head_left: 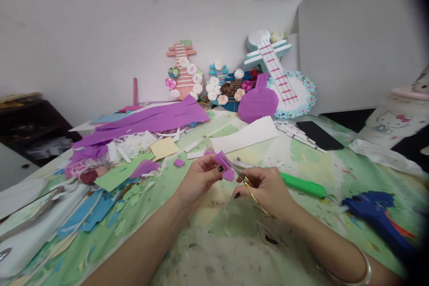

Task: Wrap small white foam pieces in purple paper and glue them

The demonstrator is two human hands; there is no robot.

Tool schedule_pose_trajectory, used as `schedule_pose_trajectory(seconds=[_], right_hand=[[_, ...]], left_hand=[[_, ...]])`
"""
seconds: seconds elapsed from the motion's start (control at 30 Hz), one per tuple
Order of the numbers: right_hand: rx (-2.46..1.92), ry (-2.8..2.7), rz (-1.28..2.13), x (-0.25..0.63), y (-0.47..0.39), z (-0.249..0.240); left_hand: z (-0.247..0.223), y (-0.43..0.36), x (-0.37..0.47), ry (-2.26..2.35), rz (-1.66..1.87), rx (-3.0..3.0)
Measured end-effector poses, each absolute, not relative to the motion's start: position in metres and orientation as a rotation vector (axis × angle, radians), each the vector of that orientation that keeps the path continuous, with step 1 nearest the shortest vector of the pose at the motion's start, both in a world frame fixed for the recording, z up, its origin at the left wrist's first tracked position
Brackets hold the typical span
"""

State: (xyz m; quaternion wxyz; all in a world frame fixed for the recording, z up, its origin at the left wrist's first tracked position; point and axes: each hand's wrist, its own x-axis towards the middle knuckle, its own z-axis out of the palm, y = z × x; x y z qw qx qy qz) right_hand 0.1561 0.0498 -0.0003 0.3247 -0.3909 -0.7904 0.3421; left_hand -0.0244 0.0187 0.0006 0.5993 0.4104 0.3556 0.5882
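Note:
Near the middle of the table, my left hand (198,178) pinches a small piece of purple paper (228,173) between thumb and fingers. My right hand (268,187) is closed around the gold handles of a pair of scissors (247,180). The scissor blades point up and left and meet the purple paper; whether they are cutting through it I cannot tell. A small purple square (178,162) lies left of my left hand. Just beyond both hands rests a curved white paper strip (246,136).
A green utility knife (303,185) and a blue glue gun (378,214) lie at the right. Behind stand a purple guitar-shaped cutout (258,103) and several flower-decorated paper instruments. Purple sheets (150,118) and paper scraps cover the left. A black phone (320,135) lies back right.

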Motion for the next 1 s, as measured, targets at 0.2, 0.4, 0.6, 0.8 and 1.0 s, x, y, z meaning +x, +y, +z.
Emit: schedule_pose_trajectory(seconds=[0.2,0.4,0.6,0.8,1.0], right_hand=[[-1.005,-2.083,0.889,0.1557,0.0503,0.0000],[-1.003,-2.077,0.889,0.1549,0.0517,-0.0008],[-1.023,-2.057,0.930,0.1550,0.0511,0.0009],[-1.047,-1.999,1.138,0.1558,0.0491,0.0003],[-0.989,-1.966,1.211,0.1566,0.0460,-0.0009]], left_hand=[[0.0013,0.0190,-0.0241,0.827,1.366,0.951],[0.0018,0.0194,-0.0244,0.827,1.374,0.940],[0.0007,0.0197,-0.0250,0.828,1.368,0.949],[0.0016,0.0194,-0.0245,0.829,1.358,0.946],[0.0003,0.0205,-0.0250,0.819,1.353,0.949]])
